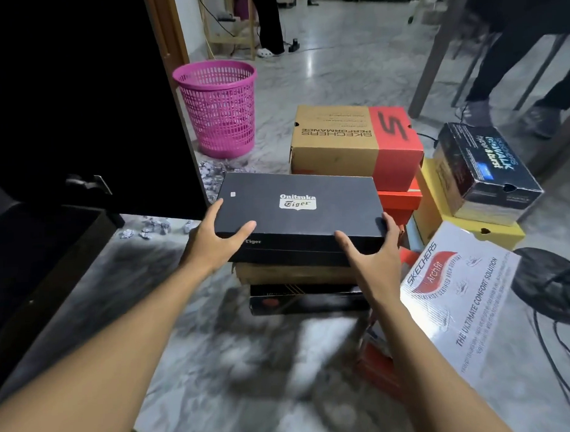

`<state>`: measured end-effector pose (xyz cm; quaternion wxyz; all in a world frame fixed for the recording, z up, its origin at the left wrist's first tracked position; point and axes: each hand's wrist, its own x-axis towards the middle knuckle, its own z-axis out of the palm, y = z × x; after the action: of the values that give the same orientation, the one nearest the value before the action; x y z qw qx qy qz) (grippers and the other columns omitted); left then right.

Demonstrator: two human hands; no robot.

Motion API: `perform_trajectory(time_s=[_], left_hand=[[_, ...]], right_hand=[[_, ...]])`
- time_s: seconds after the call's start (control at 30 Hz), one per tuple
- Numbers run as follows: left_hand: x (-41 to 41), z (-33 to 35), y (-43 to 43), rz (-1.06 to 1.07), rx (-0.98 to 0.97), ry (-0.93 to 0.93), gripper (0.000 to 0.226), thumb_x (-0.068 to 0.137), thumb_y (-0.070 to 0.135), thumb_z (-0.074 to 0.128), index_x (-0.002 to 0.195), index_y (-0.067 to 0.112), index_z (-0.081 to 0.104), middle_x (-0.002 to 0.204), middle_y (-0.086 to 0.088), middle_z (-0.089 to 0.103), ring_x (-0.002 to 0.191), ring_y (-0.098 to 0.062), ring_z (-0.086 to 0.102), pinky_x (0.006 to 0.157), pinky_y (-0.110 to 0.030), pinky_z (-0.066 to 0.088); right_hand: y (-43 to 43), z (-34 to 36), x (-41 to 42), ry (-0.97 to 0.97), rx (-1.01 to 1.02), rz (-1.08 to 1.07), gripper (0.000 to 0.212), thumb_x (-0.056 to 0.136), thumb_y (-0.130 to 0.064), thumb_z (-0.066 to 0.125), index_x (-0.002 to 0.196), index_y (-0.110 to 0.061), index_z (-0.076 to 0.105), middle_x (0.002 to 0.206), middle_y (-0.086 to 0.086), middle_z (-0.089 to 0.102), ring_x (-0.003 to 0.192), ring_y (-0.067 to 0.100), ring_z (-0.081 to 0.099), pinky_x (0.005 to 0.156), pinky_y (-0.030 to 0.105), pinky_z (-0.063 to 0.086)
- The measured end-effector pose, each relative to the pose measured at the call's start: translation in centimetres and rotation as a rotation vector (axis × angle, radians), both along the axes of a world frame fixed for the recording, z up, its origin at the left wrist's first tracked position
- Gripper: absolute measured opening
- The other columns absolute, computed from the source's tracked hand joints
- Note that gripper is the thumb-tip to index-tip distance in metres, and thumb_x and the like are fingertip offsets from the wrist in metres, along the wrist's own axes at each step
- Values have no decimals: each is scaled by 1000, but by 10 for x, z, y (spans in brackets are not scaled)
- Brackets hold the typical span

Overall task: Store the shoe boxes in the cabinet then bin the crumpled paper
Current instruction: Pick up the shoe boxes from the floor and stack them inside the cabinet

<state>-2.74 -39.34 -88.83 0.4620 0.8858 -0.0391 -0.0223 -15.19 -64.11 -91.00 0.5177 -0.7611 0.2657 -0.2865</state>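
Note:
A black Onitsuka Tiger shoe box (298, 212) tops a low stack of boxes on the marble floor. My left hand (215, 234) grips its near-left corner and my right hand (373, 248) grips its near-right corner. Under it lie a brown box (292, 273) and a black box (307, 300). Behind stands a tan and red Skechers box (352, 142); to the right are a dark Skechers box (484, 170) on a yellow box (433, 204) and a white Skechers box (467, 303). The black cabinet (46, 256) stands open at left. Crumpled paper (150, 227) litters the floor beside it.
A pink mesh bin (220, 108) stands on the floor past the cabinet door (79, 93). More paper balls (211, 174) lie below the bin. At upper right are a table leg (433, 55) and a seated person's legs (511, 78). A fan base with cables (551, 284) sits at right.

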Motion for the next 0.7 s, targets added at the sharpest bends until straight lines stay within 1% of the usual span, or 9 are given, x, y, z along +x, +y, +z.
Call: perform_trajectory(time_s=[0.1, 0.2, 0.33, 0.43, 0.5, 0.53, 0.6, 0.63, 0.7], left_hand=[[-3, 12, 8, -13, 36, -23, 98, 62, 79, 66, 146, 42, 32, 146, 9, 47, 132, -14, 45, 102, -29, 39], [-5, 26, 22, 17, 16, -90, 93, 68, 70, 71, 147, 37, 35, 149, 10, 43, 135, -11, 41, 100, -22, 32], [-2, 40, 60, 75, -15, -142, 91, 69, 67, 72, 147, 36, 37, 149, 11, 42, 137, -11, 40, 100, -23, 32], [4, 58, 108, 162, -44, -203, 86, 70, 62, 75, 145, 34, 42, 143, 11, 47, 127, -3, 41, 97, -19, 30], [9, 69, 143, 231, -74, -234, 85, 70, 58, 77, 144, 30, 45, 138, 14, 48, 118, 3, 39, 97, -17, 30], [11, 74, 160, 267, -95, -245, 86, 69, 58, 78, 143, 28, 46, 139, 13, 48, 119, 4, 40, 98, -17, 30], [15, 78, 191, 368, -172, -259, 92, 62, 60, 82, 141, 25, 49, 141, 8, 51, 126, -2, 46, 104, -20, 35], [15, 79, 205, 433, -221, -265, 94, 59, 59, 84, 139, 23, 51, 137, 7, 55, 124, -5, 51, 104, -21, 39], [10, 78, 231, 562, -293, -266, 91, 60, 52, 87, 137, 17, 54, 129, 5, 60, 117, -6, 56, 95, -15, 41]], right_hand=[[5, 12, 1, -32, -30, 9, 87, 72, -48, 85, 143, -25, 40, 138, -12, 49, 125, 1, 44, 101, 14, 30], [13, 29, 8, -54, -57, 53, 84, 70, -49, 85, 140, -27, 42, 135, -13, 50, 118, -4, 43, 98, 11, 30], [38, 44, 33, -101, -96, 119, 90, 67, -53, 85, 141, -27, 40, 136, -11, 51, 121, 3, 48, 98, 12, 32], [72, 59, 58, -91, -136, 243, 88, 71, -51, 83, 142, -27, 37, 132, -13, 50, 112, 3, 48, 86, 5, 31], [100, 73, 80, -113, -132, 330, 87, 74, -50, 82, 144, -26, 36, 130, -13, 48, 111, 3, 46, 85, 5, 31], [116, 80, 92, -122, -125, 367, 88, 74, -51, 81, 144, -25, 35, 130, -12, 48, 112, 4, 46, 88, 8, 33], [153, 90, 114, -130, -130, 446, 87, 75, -53, 81, 144, -25, 36, 132, -9, 50, 114, 7, 49, 95, 17, 40], [172, 94, 124, -133, -133, 484, 86, 74, -54, 81, 142, -26, 37, 132, -8, 51, 116, 9, 51, 99, 23, 44], [208, 95, 140, -128, -135, 555, 87, 71, -59, 81, 140, -29, 38, 132, -7, 55, 117, 13, 55, 103, 34, 48]])
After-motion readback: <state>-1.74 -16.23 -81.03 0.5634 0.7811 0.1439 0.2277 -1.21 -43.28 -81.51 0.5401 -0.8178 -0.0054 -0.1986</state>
